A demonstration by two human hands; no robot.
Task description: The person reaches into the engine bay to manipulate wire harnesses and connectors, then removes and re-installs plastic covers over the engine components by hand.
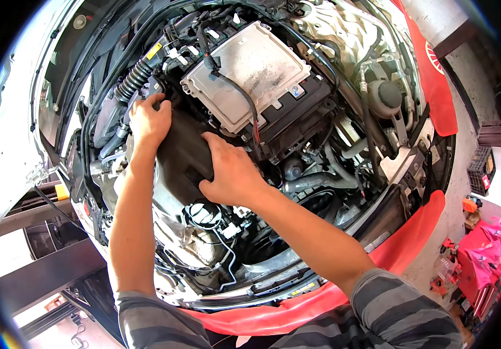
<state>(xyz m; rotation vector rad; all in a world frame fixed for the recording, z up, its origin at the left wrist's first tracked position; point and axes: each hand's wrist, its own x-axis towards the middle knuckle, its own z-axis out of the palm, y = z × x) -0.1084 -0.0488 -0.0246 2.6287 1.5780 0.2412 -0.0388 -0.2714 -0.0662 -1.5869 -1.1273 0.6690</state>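
Over an open engine bay, both my hands are on a dark engine cover (181, 148) that lies left of the middle. My left hand (150, 121) is at the cover's far left end, its fingers curled over the edge beside a ribbed black hose (133, 83). On the near right side, my right hand (233, 171) grips the cover's edge, thumb toward me and fingers toward the far side. The undersides of the fingers are hidden. A silver metal housing (259, 70), with a black cable across it, sits just beyond my right hand.
A red fender cover (413, 224) drapes over the front and right edges of the car. Loose wires and a white connector (231, 231) lie near the cover's near end. A round grey reservoir (385, 96) stands at the right. Red and pink items (486, 250) are beyond the car.
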